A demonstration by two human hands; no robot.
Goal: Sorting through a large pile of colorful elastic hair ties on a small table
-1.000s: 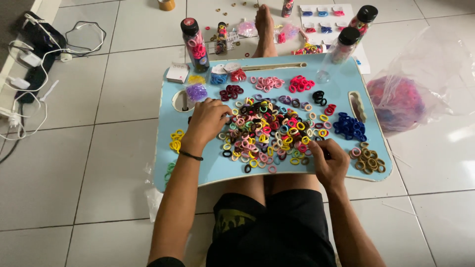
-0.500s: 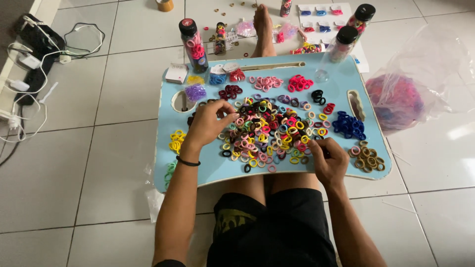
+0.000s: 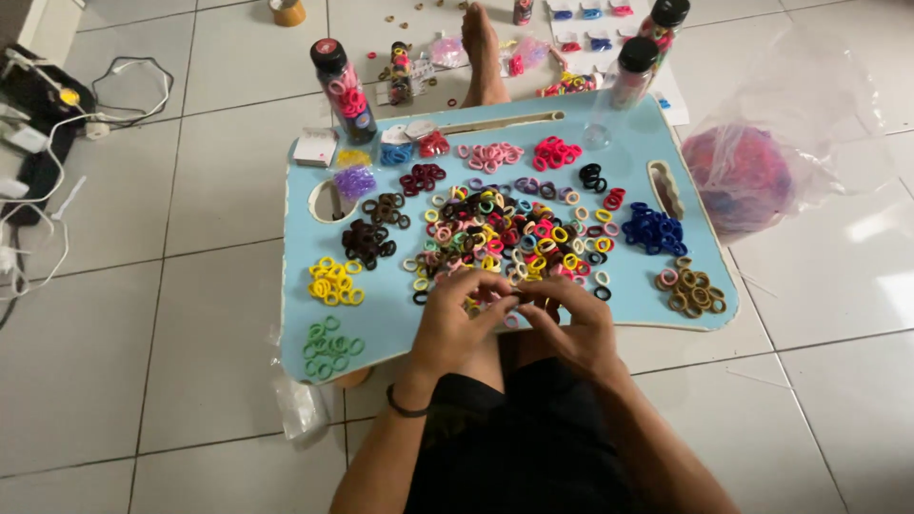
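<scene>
A light blue lap table [image 3: 390, 305] lies across my legs on the tiled floor. A mixed heap of small coloured hair ties [image 3: 509, 233] covers its middle. Sorted groups lie around it: yellow [image 3: 335, 282], green [image 3: 329, 346], dark brown [image 3: 369, 240], blue [image 3: 653, 229], tan [image 3: 693, 292], pink [image 3: 491, 155]. My left hand [image 3: 459, 322] and my right hand [image 3: 571, 322] meet at the near edge of the heap, fingertips together, pinching small ties between them. A dark band sits on my left wrist.
Clear bottles with black caps, partly filled with ties [image 3: 345, 88] [image 3: 636, 70], stand beyond the table. A clear plastic bag of ties [image 3: 747, 181] lies at the right. Cables and a power strip [image 3: 38, 143] lie at the left. A bare foot [image 3: 482, 52] rests past the table.
My left hand left the heap's left side and my right hand left its right side; both came together at the near middle. The view shifted and now shows the table closer.
</scene>
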